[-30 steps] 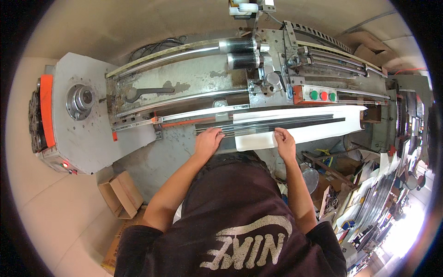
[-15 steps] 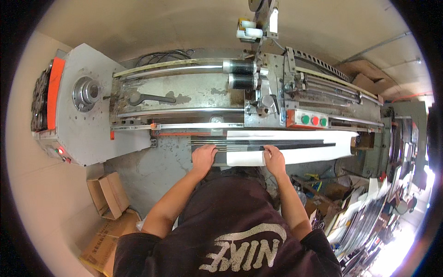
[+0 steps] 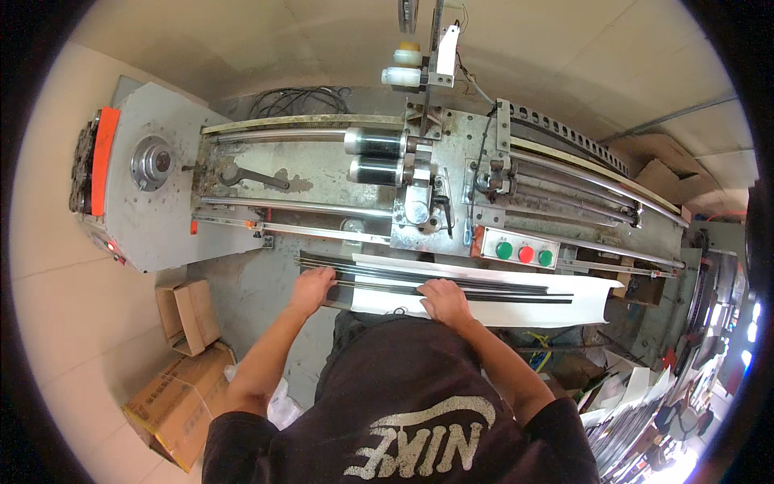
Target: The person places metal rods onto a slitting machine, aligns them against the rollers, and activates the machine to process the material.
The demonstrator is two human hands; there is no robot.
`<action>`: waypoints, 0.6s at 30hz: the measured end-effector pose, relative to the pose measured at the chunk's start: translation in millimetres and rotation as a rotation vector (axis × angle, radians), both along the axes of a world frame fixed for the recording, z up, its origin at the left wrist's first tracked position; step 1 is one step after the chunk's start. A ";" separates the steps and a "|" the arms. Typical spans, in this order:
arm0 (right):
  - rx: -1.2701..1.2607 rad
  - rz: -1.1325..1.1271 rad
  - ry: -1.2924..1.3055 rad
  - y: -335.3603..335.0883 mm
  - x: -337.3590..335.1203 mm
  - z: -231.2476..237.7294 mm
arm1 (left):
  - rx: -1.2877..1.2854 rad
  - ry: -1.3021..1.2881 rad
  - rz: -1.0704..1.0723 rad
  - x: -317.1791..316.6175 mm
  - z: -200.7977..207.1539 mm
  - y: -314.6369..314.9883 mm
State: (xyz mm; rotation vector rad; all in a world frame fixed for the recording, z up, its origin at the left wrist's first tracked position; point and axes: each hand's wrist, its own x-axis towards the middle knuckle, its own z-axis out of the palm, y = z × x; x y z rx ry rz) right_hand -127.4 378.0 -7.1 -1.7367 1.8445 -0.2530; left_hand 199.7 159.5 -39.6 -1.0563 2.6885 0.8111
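Several long, thin dark rods (image 3: 500,288) lie side by side on a white sheet (image 3: 379,306) in front of my body. My left hand (image 3: 313,289) is closed at the left ends of the rods, over a dark strip of the surface beneath. My right hand (image 3: 445,302) has its fingers curled and pressed together on the rods near the middle of their length. Between the two hands a few thin, brassy-looking rods (image 3: 375,287) run slightly apart from the darker bundle. The fingertips are partly hidden, so the exact number held is unclear.
Behind the rods stands a long machine bed with steel rails (image 3: 298,207), a carriage, and a button box (image 3: 516,248) with green and red buttons. A wrench (image 3: 254,177) lies on the bed. Cardboard boxes (image 3: 177,395) stand at lower left; stacked strips (image 3: 637,419) fill the right.
The view has shifted and tilted. Both hands have come nearer my body relative to the sheet, and the thin rods between them now lie apart from the darker bundle.
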 end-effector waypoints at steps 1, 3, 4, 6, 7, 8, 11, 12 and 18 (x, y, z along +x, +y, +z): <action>-0.078 -0.001 0.008 -1.1 -2.3 2.1 | 0.017 0.009 0.044 -3.7 19.6 -0.9; -0.241 0.000 0.019 -6.7 -4.7 11.0 | 0.042 0.024 0.139 -7.2 56.2 -3.4; -0.216 0.025 0.054 -10.4 -10.0 16.4 | 0.024 0.078 0.137 -8.7 69.0 -6.4; -0.131 -0.074 -0.113 -9.8 -13.9 22.6 | -0.007 0.190 0.121 -12.1 91.0 -16.6; -0.088 -0.127 -0.195 -10.0 -14.4 25.4 | -0.075 0.205 0.097 -13.2 103.2 -24.1; -0.161 -0.124 -0.161 -20.2 -15.0 47.1 | -0.148 0.225 0.073 -15.1 114.5 -35.0; -0.288 -0.138 -0.044 -59.5 -25.1 122.5 | -0.183 0.358 0.134 -15.7 116.7 -70.7; -0.381 -0.153 -0.004 -72.5 -33.0 136.6 | -0.210 0.415 0.125 -25.3 120.3 -84.4; -0.627 -0.206 0.083 -153.9 -92.3 156.6 | -0.367 0.532 0.089 -93.7 174.6 -149.8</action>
